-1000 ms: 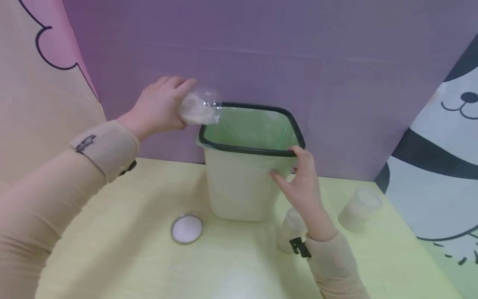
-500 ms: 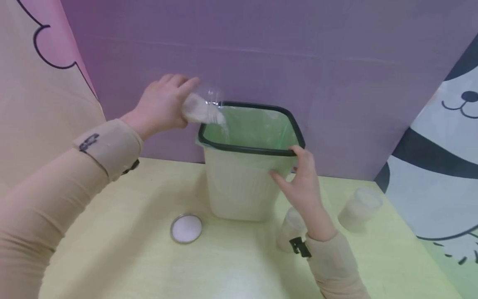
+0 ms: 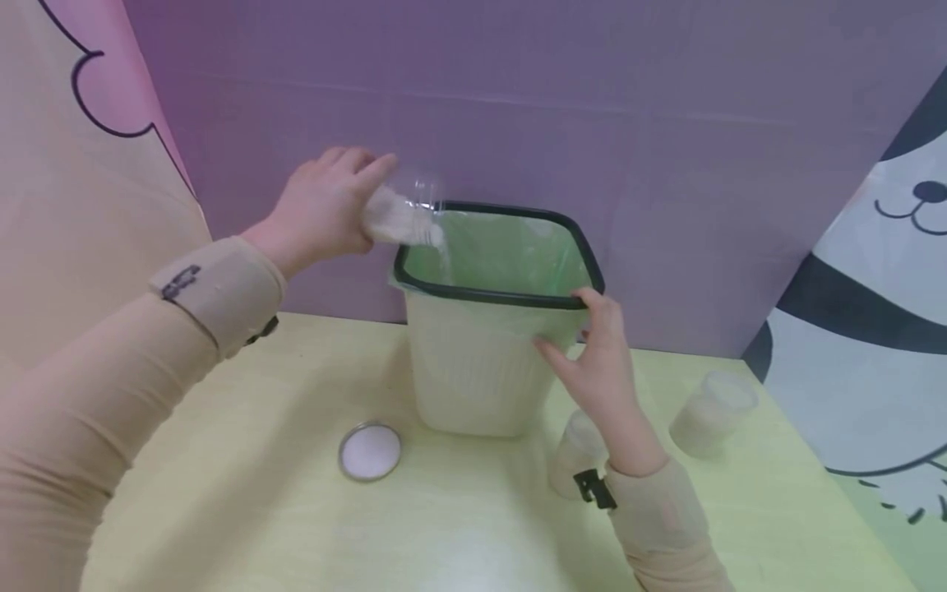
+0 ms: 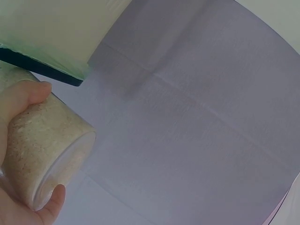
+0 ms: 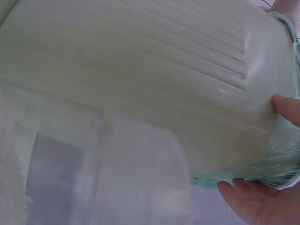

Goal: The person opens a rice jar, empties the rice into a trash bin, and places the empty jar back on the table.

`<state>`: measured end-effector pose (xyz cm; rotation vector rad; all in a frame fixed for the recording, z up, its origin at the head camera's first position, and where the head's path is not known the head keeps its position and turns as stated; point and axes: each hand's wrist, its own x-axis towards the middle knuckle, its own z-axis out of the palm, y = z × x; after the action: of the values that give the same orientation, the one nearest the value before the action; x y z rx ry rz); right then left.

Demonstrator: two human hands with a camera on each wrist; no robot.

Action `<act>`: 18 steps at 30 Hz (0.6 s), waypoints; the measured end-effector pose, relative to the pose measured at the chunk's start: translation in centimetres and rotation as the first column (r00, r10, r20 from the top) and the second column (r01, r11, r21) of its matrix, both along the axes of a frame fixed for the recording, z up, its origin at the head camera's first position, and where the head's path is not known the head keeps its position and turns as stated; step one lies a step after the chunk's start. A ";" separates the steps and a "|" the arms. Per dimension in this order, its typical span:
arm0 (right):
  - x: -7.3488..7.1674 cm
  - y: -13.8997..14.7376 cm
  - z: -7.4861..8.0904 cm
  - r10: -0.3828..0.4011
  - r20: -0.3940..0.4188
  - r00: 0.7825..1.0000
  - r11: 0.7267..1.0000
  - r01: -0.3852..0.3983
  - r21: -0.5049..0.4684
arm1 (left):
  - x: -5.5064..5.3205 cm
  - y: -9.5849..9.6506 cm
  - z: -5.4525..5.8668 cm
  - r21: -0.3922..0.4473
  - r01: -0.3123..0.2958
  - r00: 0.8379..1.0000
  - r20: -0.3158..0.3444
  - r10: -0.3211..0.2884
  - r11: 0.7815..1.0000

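Change: a second ago nothing visible was leaving the clear jar [image 3: 395, 218]; now a thin stream of white granular stuff [image 3: 444, 259] falls from its mouth into the bin [image 3: 481, 370]. So the pour is under way. Probably early: the left wrist view has pale grains covering most of the jar wall. Jar is tipped, at the bin's 11 o'clock, mouth over the rim [image 3: 503, 299] and aimed toward 4. Left hand [image 3: 321, 197] grips its body. Right hand [image 3: 602, 362] pinches the rim corner at 4 o'clock, thumb on the outer wall; hasn't shifted, and the bin has stayed put, upright on the tabletop [image 3: 296, 526]. Stream looks to land inside the green liner [image 3: 510, 247], which should mean no spill so far. Round lid [image 3: 370, 452] lies flat at 7 o'clock of the bin. Near container [image 3: 565, 460] stands at 5, partly behind the right wrist; far container [image 3: 710, 415] at 4, well apart. Can't tell what's collected in the bin; its floor is hidden.
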<state>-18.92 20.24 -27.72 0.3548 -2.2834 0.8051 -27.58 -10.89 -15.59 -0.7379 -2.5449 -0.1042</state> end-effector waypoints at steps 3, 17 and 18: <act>0.1 0.0 0.0 -0.003 0.025 1.000 1.000 0.003 -0.003 | 0.1 0.1 0.0 -0.003 0.000 1.000 0.005 0.000 1.000; 0.2 -0.2 0.1 -0.009 0.017 1.000 1.000 0.009 0.000 | 0.1 0.3 0.1 -0.029 0.009 1.000 -0.011 -0.010 1.000; 0.2 -0.2 0.1 -0.009 0.013 1.000 1.000 0.009 0.001 | 0.1 0.2 0.1 -0.030 0.009 1.000 -0.011 -0.009 0.999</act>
<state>-18.72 20.02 -27.62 0.3410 -2.2957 0.8038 -27.45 -10.67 -15.52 -0.7593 -2.5382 -0.0643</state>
